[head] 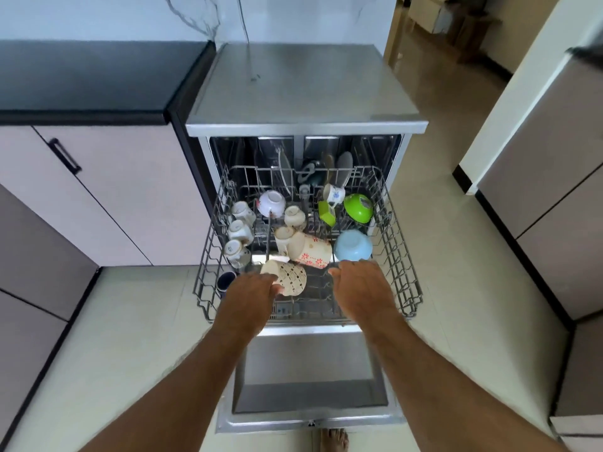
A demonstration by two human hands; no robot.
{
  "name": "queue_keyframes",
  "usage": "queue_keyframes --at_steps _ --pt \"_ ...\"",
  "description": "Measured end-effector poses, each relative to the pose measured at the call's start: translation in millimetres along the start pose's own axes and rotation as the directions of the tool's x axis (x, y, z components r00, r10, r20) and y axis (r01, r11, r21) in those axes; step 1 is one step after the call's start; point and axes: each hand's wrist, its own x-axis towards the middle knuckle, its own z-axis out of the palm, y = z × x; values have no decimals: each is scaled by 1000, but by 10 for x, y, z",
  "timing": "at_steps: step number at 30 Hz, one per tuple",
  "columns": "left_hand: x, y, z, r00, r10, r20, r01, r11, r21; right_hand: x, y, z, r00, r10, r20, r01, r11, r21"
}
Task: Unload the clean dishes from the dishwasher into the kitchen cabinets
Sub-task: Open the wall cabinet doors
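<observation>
I look at the dotted cup (288,279) first. It lies tipped on its side at the front of the rack (404,272), with its mouth facing left toward my left hand (251,293). My fingers curl around its rim and side, so I think I am gripping it to lift it out, though the fingertips are partly hidden behind the cup.

My right hand (360,285) hovers just beside it, over the front of the rack. Its fingers are loosely curled and close together, and they hold nothing. They point at the flower mug (310,250), which lies on its side just behind the dotted cup. I guess that one is next.

The other dishes sit mouth down so water runs off them: three small cups (239,231) in a row on the left, a white bowl (271,203) behind, a blue bowl (353,245) and a green bowl (358,207) on the right.

The rack is pulled out over the open dishwasher door (310,370), so everything is easy to reach. The cabinets (107,197) wait on the left, doors shut.
</observation>
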Motion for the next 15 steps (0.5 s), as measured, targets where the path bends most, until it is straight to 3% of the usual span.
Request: queue_keyframes --at_steps 6,11,15 --pt "161 200 -1456 984 119 -128 -106 989 106 236 -324 -1242 995 -51 -83 54 998 35" --pt "399 389 -2673 964 26 -264 0 995 98 489 -654 -2292 981 -99 -165 102 995 11" --pt "571 471 -3557 958 10 -285 45 982 186 863 -890 -2985 959 -91 -270 115 991 73"
